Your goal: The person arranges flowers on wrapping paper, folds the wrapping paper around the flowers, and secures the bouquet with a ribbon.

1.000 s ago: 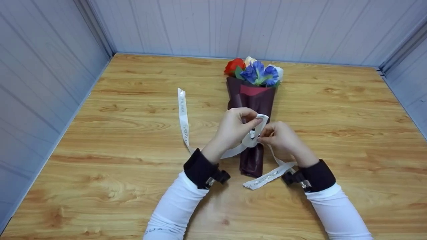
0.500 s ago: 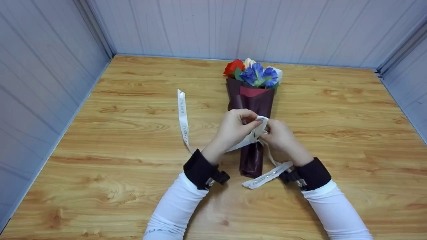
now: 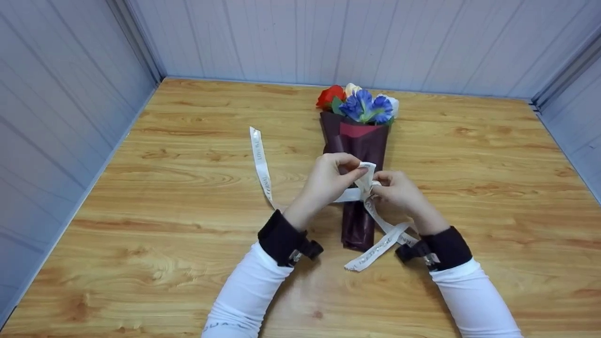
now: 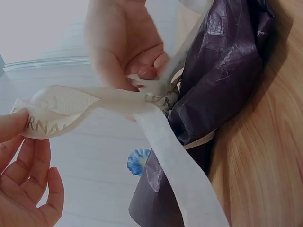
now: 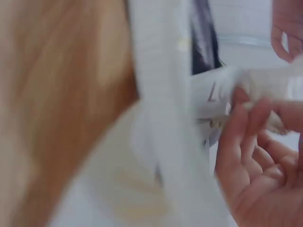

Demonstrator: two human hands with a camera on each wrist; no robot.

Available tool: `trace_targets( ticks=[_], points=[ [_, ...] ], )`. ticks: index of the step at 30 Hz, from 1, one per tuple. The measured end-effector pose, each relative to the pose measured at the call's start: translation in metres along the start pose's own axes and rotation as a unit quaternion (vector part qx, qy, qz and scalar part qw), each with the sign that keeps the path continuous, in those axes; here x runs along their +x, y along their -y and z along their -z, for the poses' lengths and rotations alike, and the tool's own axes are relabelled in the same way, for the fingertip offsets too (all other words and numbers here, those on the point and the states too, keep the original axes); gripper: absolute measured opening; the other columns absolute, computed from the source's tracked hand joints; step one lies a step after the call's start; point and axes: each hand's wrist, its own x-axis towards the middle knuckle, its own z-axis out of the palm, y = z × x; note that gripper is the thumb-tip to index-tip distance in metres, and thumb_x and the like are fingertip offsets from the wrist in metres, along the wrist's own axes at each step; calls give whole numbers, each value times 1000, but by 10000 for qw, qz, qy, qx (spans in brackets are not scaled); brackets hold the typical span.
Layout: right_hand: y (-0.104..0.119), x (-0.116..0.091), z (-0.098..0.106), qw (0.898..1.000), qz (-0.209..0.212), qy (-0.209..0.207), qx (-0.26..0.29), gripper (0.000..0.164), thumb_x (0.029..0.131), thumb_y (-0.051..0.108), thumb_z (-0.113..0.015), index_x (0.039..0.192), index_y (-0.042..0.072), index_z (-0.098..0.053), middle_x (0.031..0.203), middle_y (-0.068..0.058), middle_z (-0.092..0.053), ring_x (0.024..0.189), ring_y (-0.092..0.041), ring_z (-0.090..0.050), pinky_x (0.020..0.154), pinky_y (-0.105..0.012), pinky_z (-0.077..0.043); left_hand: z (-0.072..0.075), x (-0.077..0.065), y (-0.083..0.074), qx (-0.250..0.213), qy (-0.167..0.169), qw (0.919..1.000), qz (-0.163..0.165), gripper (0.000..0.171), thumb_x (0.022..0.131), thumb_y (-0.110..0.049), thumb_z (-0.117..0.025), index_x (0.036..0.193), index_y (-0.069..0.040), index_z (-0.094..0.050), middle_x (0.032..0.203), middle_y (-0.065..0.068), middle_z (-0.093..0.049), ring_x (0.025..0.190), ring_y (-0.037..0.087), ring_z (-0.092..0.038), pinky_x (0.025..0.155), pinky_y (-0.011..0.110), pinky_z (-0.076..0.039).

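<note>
A bouquet (image 3: 364, 150) in dark purple wrapping lies on the table, its flowers toward the back wall. White printed ribbon (image 3: 350, 195) is tied around its narrow lower part. My left hand (image 3: 326, 183) pinches a raised ribbon loop between thumb and index finger; in the left wrist view this loop (image 4: 61, 111) stretches from the knot (image 4: 163, 97). Just right of the knot, my right hand (image 3: 399, 192) pinches a gathered piece of ribbon between thumb and fingers. That hand (image 5: 270, 165) hides part of the piece. A ribbon strip crosses the right wrist view, blurred.
One ribbon tail (image 3: 259, 159) stretches over the wooden table (image 3: 188, 263) on the left. The other tail (image 3: 375, 251) lies folded near the right wrist camera (image 3: 411, 251). Pale panelled walls (image 3: 281, 42) border the table at the back and sides.
My right hand moved in behind the loop, then drew back right with ribbon pinched in it. The ribbon around the wrapping shifted. My left hand stayed nearly still, holding the loop.
</note>
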Motion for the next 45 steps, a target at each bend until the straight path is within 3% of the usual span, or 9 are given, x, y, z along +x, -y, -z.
trace_targets(
  ticks=[4, 8, 15, 21, 25, 31, 36, 39, 45],
  points=[
    [-6, -3, 9, 9852, -173, 482, 1637, 14, 90, 8, -53, 88, 6, -66, 72, 8, -65, 62, -5, -61, 62, -19, -51, 2, 0, 1, -33, -48, 10000, 47, 11, 87, -10, -68, 90, -1, -73, 84, 9, -71, 70, 8, -56, 64, 16, -45],
    [-10, -5, 13, 9721, -306, 472, 2276, 20, 92, 9, -47, 88, 13, -66, 77, 7, -68, 65, -9, -66, 68, -21, -54, 3, 1, 3, -37, -98, 9999, 65, 11, 87, -10, -68, 90, 0, -72, 83, 9, -70, 70, 13, -56, 64, 16, -43],
    [-3, -6, 14, 9871, -573, -124, 1488, 17, 88, 0, -57, 103, -7, -60, 74, 9, -69, 69, -5, -67, 70, -20, -54, 5, 2, 4, -21, -97, 9996, 283, 12, 87, -11, -67, 91, -1, -72, 82, 9, -69, 65, 9, -54, 55, 15, -41],
    [-4, -5, 13, 9944, -286, -865, 533, 9, 85, 1, -60, 76, 2, -60, 60, 12, -56, 57, -1, -55, 57, -17, -48, 8, 4, 8, 26, -137, 9992, 368, 12, 87, -11, -68, 91, -1, -73, 84, 9, -71, 66, 6, -54, 58, 15, -42],
    [-7, -5, 13, 9903, -365, -1132, 720, 14, 87, 1, -54, 75, 7, -49, 63, 9, -50, 56, -2, -50, 55, -17, -44, 12, 6, 15, 41, -250, 9984, 503, 11, 87, -10, -68, 90, -1, -73, 82, 9, -70, 68, 7, -54, 60, 16, -42],
    [-10, -7, 18, 9863, -451, -711, 1420, 14, 94, 7, -54, 84, 9, -46, 58, 12, -49, 46, 0, -40, 46, -15, -35, 19, 8, 28, 29, -499, 9952, 843, 12, 86, -12, -68, 88, -2, -73, 76, 4, -66, 67, 9, -52, 60, 17, -40],
    [-9, -15, 35, 9980, -486, -118, -395, 24, 84, 15, -69, 92, -7, -62, 60, 12, -49, 51, 0, -39, 48, -18, -34, 24, 10, 33, -37, -610, 9936, 950, 12, 86, -13, -69, 86, -1, -73, 73, 0, -63, 68, 10, -51, 60, 18, -39],
    [-9, -21, 48, 9945, -709, 192, -749, 19, 82, 17, -71, 85, -2, -67, 63, 11, -49, 55, -2, -42, 53, -20, -38, 26, 10, 34, 35, -609, 9931, 1002, 13, 87, -13, -68, 86, -1, -73, 74, 1, -64, 68, 10, -50, 61, 19, -39],
    [-16, -22, 58, 9802, -592, 242, 1872, 27, 92, 9, -60, 67, 16, -68, 69, 9, -60, 63, -3, -54, 62, -17, -46, 29, 10, 38, 257, -611, 9915, 1116, 13, 86, -13, -68, 85, -2, -73, 76, 2, -66, 72, 10, -53, 67, 20, -41]
  ],
)
